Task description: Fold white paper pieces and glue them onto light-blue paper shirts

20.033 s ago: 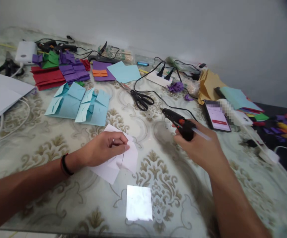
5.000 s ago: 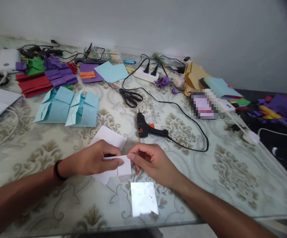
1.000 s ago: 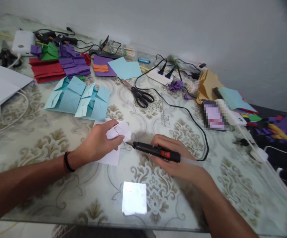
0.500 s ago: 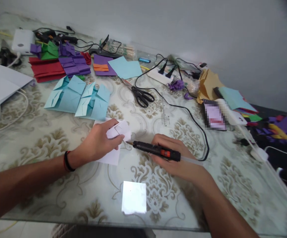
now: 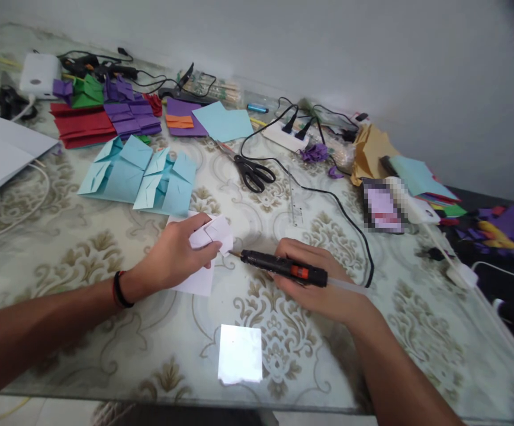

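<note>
A folded white paper piece (image 5: pixel 215 232) is pinched between the thumb and fingers of my left hand (image 5: pixel 179 251). Under that hand lies a white sheet (image 5: pixel 200 283) on the patterned table. My right hand (image 5: pixel 312 278) is closed round a black glue gun (image 5: pixel 279 266) with a clear glue stick out of its back end. The gun's metal tip points left, close to the edge of the folded paper; whether they touch I cannot tell. A small white square (image 5: pixel 240 354) lies near the table's front edge.
Light blue folded papers (image 5: pixel 166 180) sit beyond my left hand. Black-handled scissors (image 5: pixel 254 173), a clear ruler (image 5: pixel 293 201) and a black cord (image 5: pixel 346 207) lie farther back. A power strip (image 5: pixel 286 136), a phone (image 5: pixel 382 204) and coloured papers (image 5: pixel 83 123) are around the edges.
The glue gun and my right hand have shifted very slightly right. My left hand keeps its grip on the folded white paper.
</note>
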### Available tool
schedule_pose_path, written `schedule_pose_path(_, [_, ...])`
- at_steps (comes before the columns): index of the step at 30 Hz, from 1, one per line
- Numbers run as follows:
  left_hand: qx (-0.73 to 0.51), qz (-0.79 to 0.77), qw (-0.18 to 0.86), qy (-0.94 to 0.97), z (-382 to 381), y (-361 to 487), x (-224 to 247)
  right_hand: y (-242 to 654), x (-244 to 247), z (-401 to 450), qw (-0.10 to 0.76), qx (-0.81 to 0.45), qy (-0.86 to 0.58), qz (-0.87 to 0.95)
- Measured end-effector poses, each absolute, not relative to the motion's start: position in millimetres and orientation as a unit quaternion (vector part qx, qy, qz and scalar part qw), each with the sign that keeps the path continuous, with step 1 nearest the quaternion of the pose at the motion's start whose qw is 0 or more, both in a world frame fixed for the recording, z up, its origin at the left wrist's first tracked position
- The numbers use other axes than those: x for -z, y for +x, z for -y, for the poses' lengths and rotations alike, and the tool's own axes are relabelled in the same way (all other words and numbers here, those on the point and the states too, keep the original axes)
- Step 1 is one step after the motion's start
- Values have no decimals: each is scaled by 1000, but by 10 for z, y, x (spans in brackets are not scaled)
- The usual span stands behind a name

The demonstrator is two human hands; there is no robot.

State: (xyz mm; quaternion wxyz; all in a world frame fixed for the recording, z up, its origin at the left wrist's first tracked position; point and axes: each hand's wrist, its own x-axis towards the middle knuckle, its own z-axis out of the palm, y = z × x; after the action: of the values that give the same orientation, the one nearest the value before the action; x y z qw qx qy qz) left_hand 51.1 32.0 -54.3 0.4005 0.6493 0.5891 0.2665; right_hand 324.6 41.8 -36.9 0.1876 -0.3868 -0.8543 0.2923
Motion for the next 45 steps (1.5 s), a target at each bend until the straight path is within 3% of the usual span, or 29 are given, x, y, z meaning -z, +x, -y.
schedule_pose_path(45, [-277, -556, 349, 702, -320, 498, 595, 3224, 394, -404, 226, -253, -437, 833])
